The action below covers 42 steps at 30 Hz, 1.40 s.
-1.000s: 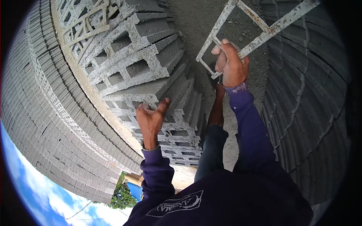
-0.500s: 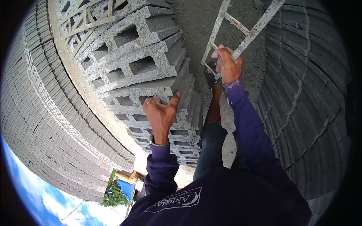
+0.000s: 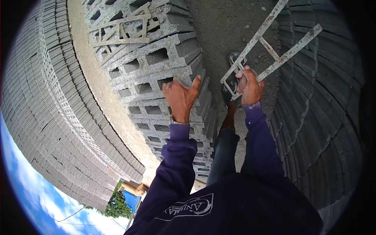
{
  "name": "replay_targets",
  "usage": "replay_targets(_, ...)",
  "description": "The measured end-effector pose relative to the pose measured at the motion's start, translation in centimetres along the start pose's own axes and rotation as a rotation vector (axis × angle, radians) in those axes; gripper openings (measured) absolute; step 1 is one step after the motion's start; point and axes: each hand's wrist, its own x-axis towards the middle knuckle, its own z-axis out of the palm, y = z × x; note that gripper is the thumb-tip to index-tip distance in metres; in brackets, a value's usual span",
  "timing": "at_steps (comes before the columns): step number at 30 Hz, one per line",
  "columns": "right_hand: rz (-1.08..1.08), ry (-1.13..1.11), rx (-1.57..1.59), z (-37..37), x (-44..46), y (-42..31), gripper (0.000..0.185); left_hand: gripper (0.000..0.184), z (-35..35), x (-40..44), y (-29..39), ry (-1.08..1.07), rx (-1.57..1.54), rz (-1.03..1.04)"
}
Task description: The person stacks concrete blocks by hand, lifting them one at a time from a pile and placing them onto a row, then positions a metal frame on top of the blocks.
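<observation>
My left hand [image 3: 182,96] is on a grey hollow concrete block [image 3: 154,87] in the stack. Its fingers reach into an end hole, and the thumb lies over the block's side edge. My right hand [image 3: 251,87] is closed around a ladder-shaped metal frame [image 3: 261,36], pale and flecked with rust. The frame's two long rails slant up and away to the right, over the ground and my foot. Part of its near end is hidden behind my fingers.
Similar lattice frames [image 3: 119,32] lie on the far blocks. A long wall of stacked blocks [image 3: 51,113] curves along the left, past a pale ground strip [image 3: 94,84]. Dark stacked slabs with a rough edge [image 3: 325,102] rise close on my right. My shoe [image 3: 226,94] stands on gravel.
The view has shifted, with the stack lower and further right. The block under my left hand leans closer to the one beyond it. The frame in my right hand has swung rightward.
</observation>
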Motion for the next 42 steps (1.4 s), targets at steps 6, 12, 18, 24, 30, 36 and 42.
replay_targets(6, -0.049, -0.094, -0.052, 3.4, 4.3, -2.3, 0.035, 0.053, -0.1, 0.3, 0.0, -0.068, -0.182, -0.213)
replay_targets(12, -0.179, -0.197, -0.109, 4.4, 7.5, -6.3, 0.039, 0.052, 0.1, 1.3, 0.4, -0.07, -0.203, -0.234)
replay_targets(18, -0.088, -0.171, 0.005, 5.1, 7.3, -4.9, 0.037, 0.048, -0.9, 0.5, 1.1, -0.155, -0.202, -0.327)
replay_targets(24, -0.04, -0.124, -0.141, 3.3, 5.4, -3.0, 0.04, 0.049, -0.6, -1.5, -0.1, -0.021, -0.087, -0.215)
replay_targets(30, -0.184, -0.233, -0.151, 6.1, 7.3, -5.8, 0.042, 0.056, -1.0, -0.4, 0.0, -0.088, -0.266, -0.25)
replay_targets(36, -0.163, -0.227, -0.325, 8.0, 12.2, 4.4, 0.043, 0.057, -2.6, -0.7, 0.1, -0.122, -0.345, -0.302)
replay_targets(42, -0.054, -0.062, -0.145, 6.0, 12.5, -1.8, 0.036, 0.059, -0.6, -0.7, 0.0, -0.051, -0.191, -0.118)
